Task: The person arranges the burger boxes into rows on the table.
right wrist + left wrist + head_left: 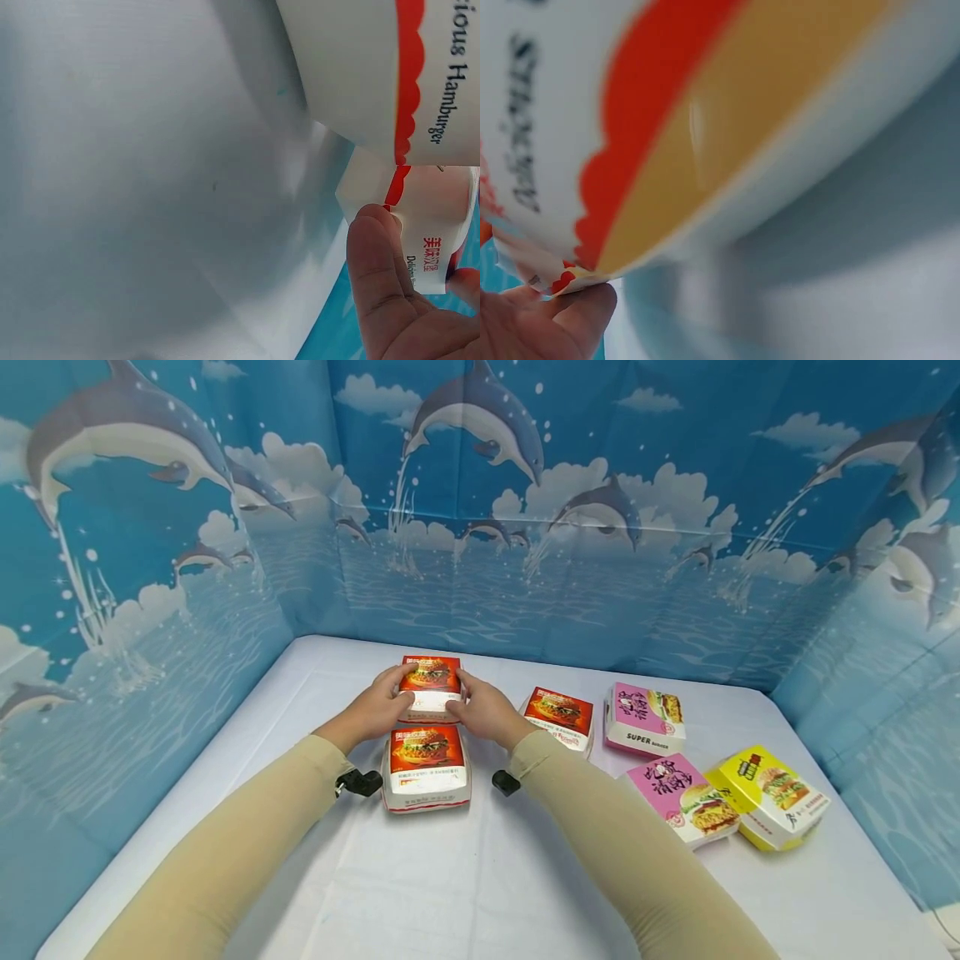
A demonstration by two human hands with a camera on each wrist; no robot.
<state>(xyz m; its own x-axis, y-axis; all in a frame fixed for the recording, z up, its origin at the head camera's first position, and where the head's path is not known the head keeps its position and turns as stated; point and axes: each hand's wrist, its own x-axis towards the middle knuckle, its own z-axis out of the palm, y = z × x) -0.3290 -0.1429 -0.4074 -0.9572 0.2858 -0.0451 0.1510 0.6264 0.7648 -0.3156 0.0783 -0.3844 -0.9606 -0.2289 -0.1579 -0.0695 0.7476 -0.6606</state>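
The red-topped white cardboard burger box (pixel 430 687) sat just above the middle of the head view, on the white tablecloth (pixel 465 877), and you held it from both sides. Your left hand (pixel 377 710) curled its fingers against the box's left wall, thumb up near the lid; your right hand (pixel 483 710) clasped the opposite wall the same way. In the left wrist view only a fingertip (pixel 585 311) showed at the lower left, pressed to the box's bottom edge, with the rest a blur of red, orange and white. In the right wrist view your thumb (pixel 379 270) lay against the box's white side at the lower right.

Directly below it in the head view lay a second red-topped burger box (pixel 425 767), close to the held one; I couldn't tell whether they touched. Right of centre stood a third red box (pixel 560 717), then a pink "SUPER BURGER" box (pixel 643 718), another pink box (pixel 686 797) and a yellow box (pixel 768 796) touching it at the lower right. The dolphin-printed blue backdrop (pixel 570 510) closed in the table.
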